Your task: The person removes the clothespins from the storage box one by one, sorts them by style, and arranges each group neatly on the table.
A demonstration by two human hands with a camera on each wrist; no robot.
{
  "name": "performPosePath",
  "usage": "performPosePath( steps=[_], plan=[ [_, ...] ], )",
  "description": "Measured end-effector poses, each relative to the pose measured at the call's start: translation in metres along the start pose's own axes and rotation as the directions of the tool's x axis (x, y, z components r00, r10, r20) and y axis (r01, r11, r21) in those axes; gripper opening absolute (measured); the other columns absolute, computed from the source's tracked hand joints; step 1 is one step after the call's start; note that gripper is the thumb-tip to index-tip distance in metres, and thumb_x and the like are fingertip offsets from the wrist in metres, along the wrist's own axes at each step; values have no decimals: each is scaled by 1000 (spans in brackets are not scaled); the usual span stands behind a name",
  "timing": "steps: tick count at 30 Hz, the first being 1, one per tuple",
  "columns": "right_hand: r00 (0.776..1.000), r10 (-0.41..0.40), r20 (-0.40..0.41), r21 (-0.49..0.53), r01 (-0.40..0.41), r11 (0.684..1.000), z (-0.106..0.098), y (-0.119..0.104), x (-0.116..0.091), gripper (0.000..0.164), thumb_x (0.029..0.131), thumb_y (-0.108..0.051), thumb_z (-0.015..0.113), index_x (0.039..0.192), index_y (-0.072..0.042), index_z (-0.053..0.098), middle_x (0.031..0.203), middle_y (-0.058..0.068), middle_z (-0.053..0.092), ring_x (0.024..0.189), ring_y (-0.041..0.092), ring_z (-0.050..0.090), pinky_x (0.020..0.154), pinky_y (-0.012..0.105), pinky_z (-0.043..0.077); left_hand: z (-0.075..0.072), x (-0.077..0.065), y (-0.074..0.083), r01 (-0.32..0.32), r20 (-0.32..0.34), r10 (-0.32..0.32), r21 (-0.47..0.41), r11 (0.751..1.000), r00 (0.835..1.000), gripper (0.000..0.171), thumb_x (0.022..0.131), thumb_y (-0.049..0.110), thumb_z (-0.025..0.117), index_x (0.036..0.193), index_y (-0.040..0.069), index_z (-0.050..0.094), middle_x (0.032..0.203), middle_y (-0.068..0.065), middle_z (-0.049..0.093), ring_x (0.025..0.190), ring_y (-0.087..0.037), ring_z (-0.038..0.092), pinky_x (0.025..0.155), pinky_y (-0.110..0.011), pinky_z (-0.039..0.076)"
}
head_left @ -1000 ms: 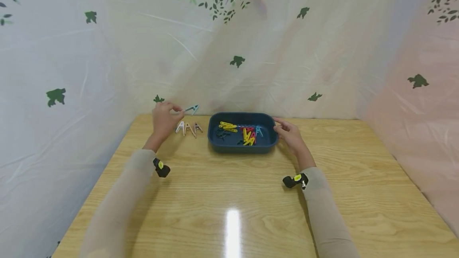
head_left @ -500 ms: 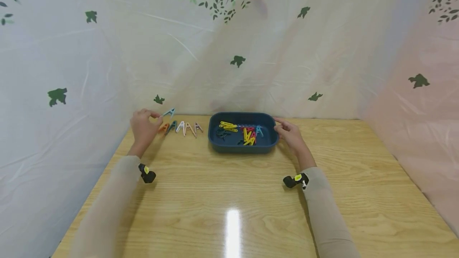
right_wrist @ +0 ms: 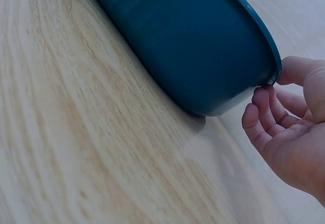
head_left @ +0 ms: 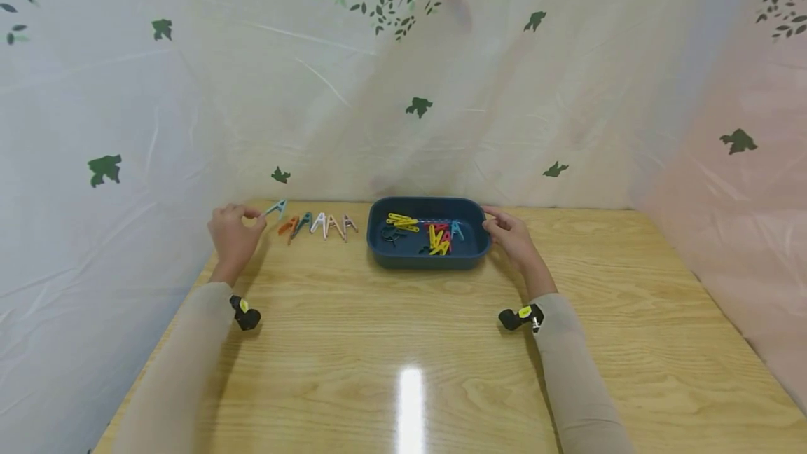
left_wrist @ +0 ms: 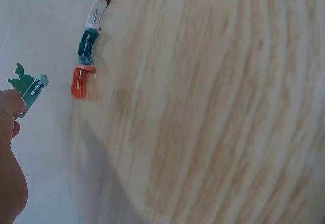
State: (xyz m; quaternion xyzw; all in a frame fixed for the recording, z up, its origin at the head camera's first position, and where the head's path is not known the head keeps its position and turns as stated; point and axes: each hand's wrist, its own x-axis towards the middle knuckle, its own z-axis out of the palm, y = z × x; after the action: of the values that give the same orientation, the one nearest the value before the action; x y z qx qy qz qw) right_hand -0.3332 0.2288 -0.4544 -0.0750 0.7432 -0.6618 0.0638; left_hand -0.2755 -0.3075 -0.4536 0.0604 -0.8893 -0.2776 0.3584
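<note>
My left hand [head_left: 235, 237] pinches a light blue clothespin [head_left: 275, 209] by one end, left of a row of clothespins by the back edge. From left to right, the row runs orange [head_left: 288, 225], dark teal [head_left: 305, 221], white [head_left: 319, 223], peach and brown. In the left wrist view, the held clothespin [left_wrist: 34, 94] is above the level of the row's orange end, apart from it. My right hand [head_left: 512, 240] holds the right end of a dark blue plastic bin [head_left: 429, 262]; the right wrist view has thumb and fingers pinching its rim [right_wrist: 274, 66].
Inside the bin lie several yellow clothespins [head_left: 402, 223], red ones [head_left: 435, 228], a blue one [head_left: 457, 231] and dark ones [head_left: 392, 234]. A leaf-patterned cloth [head_left: 353, 125] hangs behind the wooden table [head_left: 353, 328].
The left hand has carried the light blue clothespin leftward and lower, past the row, uncovering the orange and dark teal clothespins. The right hand and the bin have stayed put.
</note>
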Motion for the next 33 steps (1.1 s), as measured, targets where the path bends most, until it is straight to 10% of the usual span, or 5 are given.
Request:
performPosePath(
  steps=[33],
  plan=[
    [999,-23,-23,-17,22,1000,0,12,7,47,103,-12,58,148,-2,50,89,-11,57,76,2,50,70,19,49,0,-16,-24,112,141,-121,69,991,983,20,92,13,67,95,-6,72,107,-28,66,103,-47,48,99,-63,29]
  ],
)
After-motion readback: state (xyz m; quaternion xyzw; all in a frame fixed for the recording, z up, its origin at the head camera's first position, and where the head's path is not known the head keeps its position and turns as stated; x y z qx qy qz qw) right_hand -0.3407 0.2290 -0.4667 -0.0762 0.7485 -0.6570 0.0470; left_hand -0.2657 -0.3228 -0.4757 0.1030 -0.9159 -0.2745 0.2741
